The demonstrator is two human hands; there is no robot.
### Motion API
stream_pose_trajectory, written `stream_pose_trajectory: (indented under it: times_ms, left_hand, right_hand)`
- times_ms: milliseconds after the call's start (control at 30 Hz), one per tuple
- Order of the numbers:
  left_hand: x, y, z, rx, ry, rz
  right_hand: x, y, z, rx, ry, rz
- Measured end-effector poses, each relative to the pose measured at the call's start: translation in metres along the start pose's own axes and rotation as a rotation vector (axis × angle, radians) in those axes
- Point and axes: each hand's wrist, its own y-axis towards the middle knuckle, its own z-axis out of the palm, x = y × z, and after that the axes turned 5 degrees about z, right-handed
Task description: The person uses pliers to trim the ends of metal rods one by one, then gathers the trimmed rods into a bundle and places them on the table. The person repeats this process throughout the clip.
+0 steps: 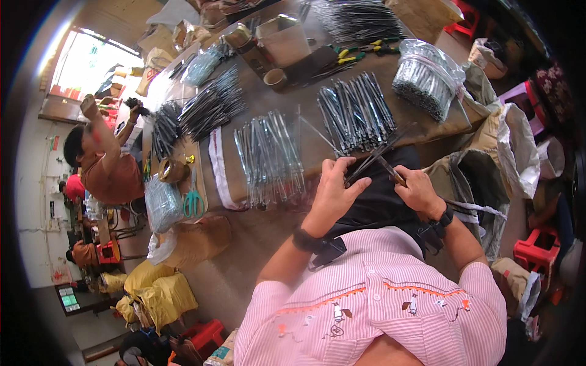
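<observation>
Thin dark rods [367, 163] above lap at near edge of table [262, 100], pinched between thumb and fingers of left hand [334, 184]. Right hand [417, 186] clenched round short tool [397, 176] whose far end I see beside rods; contact I cannot tell from my remote view. On table: sheaves of metallic rods [357, 113], clear-wrapped bundle [426, 79] to right, yellow-handled pliers [347, 60] farther back.
</observation>
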Motion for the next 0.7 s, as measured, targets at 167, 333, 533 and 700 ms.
stream_pose_trajectory:
  times_ms: [167,333,533,700]
  left_hand:
    - [0.01,-0.009,-0.014,-0.119,0.143,0.079]
    - [0.062,-0.008,-0.034,-0.294,0.146,0.085]
    - [0.124,-0.009,-0.084,-0.427,0.009,-0.396]
    - [0.107,-0.011,-0.091,-0.302,0.168,-0.379]
  right_hand:
    - [0.013,0.015,0.011,0.063,0.062,-0.013]
    - [0.02,0.02,0.028,0.097,0.189,-0.077]
    - [0.01,0.019,0.028,0.192,0.631,0.108]
    - [0.004,0.011,0.021,0.167,0.802,0.174]
